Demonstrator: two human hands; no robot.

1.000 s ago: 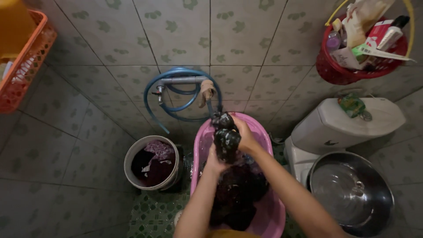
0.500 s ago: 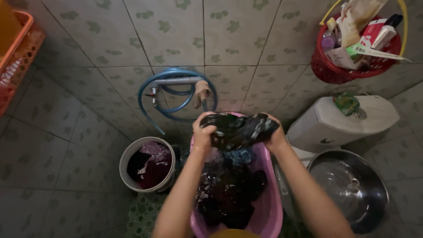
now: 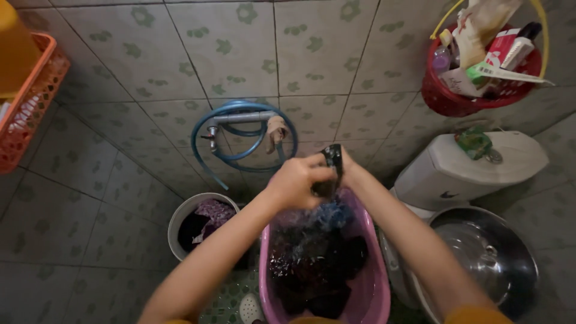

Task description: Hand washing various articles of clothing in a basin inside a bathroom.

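Both hands meet above the far end of a pink tub (image 3: 373,282). Left hand (image 3: 295,182) closed around a dark wet cloth (image 3: 332,163), fingers wrapped over it. Right hand (image 3: 350,174) pressed against the other side of the same cloth, mostly hidden behind it and the left hand; appears to grip it too. Cloth bunched tight, held upright between the two hands, raised clear of the tub.

Directly beneath the hands: tub holds dark soaked laundry (image 3: 315,264) with a patch of blue fabric (image 3: 333,215) near its far end.

Just beyond the hands, on the tiled wall: a metal tap (image 3: 240,117) with a blue hose (image 3: 207,147) looped round it.

Left of the hands, lower: a grey bucket (image 3: 177,219) with dark and purplish clothes inside.

Right of the hands: a white toilet cistern (image 3: 462,168); below it a large steel basin (image 3: 489,255).

Far upper right: a red basket (image 3: 447,99) of bottles and packets. Far upper left: an orange basket (image 3: 30,111).
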